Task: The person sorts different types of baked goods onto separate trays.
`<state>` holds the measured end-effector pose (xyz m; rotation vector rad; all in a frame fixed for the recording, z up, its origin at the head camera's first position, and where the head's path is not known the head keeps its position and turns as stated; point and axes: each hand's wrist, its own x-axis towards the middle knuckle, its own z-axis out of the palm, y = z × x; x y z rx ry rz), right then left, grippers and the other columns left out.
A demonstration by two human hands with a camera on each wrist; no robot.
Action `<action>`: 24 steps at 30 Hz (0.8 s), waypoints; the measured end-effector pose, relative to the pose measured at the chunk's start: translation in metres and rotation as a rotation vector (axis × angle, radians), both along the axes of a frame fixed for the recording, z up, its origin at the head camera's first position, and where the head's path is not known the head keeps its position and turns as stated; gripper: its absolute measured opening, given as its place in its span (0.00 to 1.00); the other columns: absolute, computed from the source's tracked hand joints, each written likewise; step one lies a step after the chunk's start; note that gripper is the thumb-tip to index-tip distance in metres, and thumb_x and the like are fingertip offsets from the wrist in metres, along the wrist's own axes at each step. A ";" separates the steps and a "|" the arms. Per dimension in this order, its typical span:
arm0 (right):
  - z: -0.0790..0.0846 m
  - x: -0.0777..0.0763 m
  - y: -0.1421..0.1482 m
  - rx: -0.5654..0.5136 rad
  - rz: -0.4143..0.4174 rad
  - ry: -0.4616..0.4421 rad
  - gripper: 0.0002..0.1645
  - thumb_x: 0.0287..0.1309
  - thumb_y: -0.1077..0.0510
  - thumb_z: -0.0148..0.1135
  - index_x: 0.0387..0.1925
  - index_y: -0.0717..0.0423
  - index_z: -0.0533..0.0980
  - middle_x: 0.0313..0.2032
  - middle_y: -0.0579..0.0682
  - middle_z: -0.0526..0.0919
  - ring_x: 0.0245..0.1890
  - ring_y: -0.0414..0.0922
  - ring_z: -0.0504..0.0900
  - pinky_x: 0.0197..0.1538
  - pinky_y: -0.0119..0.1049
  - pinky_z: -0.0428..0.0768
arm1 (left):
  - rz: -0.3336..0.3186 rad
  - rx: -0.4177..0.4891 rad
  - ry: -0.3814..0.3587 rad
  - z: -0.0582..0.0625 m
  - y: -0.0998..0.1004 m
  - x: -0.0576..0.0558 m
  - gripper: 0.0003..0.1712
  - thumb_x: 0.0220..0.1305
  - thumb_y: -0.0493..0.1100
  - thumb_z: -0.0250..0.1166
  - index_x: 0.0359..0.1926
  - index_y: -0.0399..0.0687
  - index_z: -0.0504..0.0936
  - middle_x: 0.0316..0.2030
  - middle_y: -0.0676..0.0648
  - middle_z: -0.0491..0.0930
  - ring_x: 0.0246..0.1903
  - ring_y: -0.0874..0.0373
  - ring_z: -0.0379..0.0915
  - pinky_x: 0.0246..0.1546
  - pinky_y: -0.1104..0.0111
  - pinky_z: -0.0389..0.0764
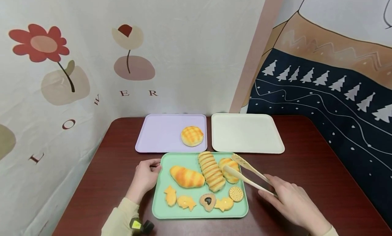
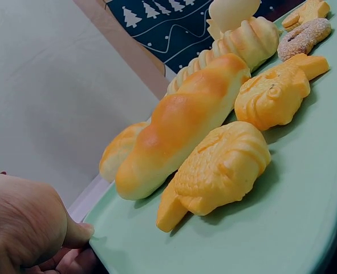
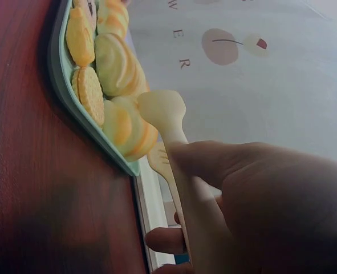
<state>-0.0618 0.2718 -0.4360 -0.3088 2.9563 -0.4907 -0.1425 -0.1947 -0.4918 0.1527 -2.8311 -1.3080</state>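
My left hand [image 1: 146,177] holds the left edge of a green tray [image 1: 171,160], its thumb [image 2: 80,231] at the rim. In my right hand [image 1: 295,202] are light-coloured tongs [image 1: 251,183], their arms apart. The tong tips reach over a round bun [image 1: 227,163] at the tray's back right, one on either side of its top. Left of that bun lie a long ridged bread [image 1: 211,171] and a smooth golden roll [image 1: 186,177]. Along the tray's front are fish-shaped biscuits [image 1: 186,202], a heart cookie [image 1: 208,202] and a round cracker [image 1: 236,194].
Behind the green tray stand a lilac tray [image 1: 162,134] with a grid-scored round bun [image 1: 192,136] on it, and a cream tray [image 1: 246,132] beside it. All rest on a dark red-brown table [image 1: 101,181]. Printed cloth [image 1: 190,52] hangs at the back and sides.
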 end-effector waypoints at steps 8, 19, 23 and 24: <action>-0.003 0.002 0.001 0.020 0.032 0.029 0.40 0.72 0.29 0.59 0.64 0.58 0.81 0.56 0.60 0.85 0.46 0.52 0.88 0.42 0.55 0.86 | 0.000 0.009 -0.003 -0.001 0.000 -0.001 0.15 0.73 0.33 0.65 0.57 0.35 0.87 0.42 0.44 0.86 0.40 0.52 0.83 0.40 0.62 0.82; -0.001 0.002 0.002 0.029 0.081 0.116 0.33 0.74 0.35 0.63 0.60 0.57 0.84 0.48 0.50 0.88 0.36 0.41 0.84 0.35 0.46 0.83 | 0.001 0.012 -0.006 -0.001 0.001 -0.001 0.15 0.74 0.34 0.65 0.58 0.35 0.87 0.43 0.44 0.86 0.40 0.52 0.83 0.40 0.62 0.82; -0.003 0.001 0.003 0.025 0.098 0.157 0.27 0.74 0.36 0.63 0.58 0.51 0.85 0.37 0.39 0.84 0.28 0.34 0.76 0.29 0.40 0.76 | -0.003 0.015 -0.007 0.000 0.001 -0.001 0.16 0.74 0.34 0.65 0.58 0.35 0.87 0.43 0.43 0.86 0.41 0.52 0.83 0.40 0.62 0.82; -0.004 0.001 0.004 0.019 0.103 0.167 0.25 0.73 0.36 0.64 0.57 0.49 0.85 0.34 0.36 0.81 0.27 0.33 0.73 0.27 0.39 0.75 | -0.003 0.015 -0.006 0.000 0.000 -0.001 0.16 0.74 0.34 0.65 0.58 0.35 0.86 0.43 0.43 0.86 0.41 0.52 0.83 0.40 0.62 0.82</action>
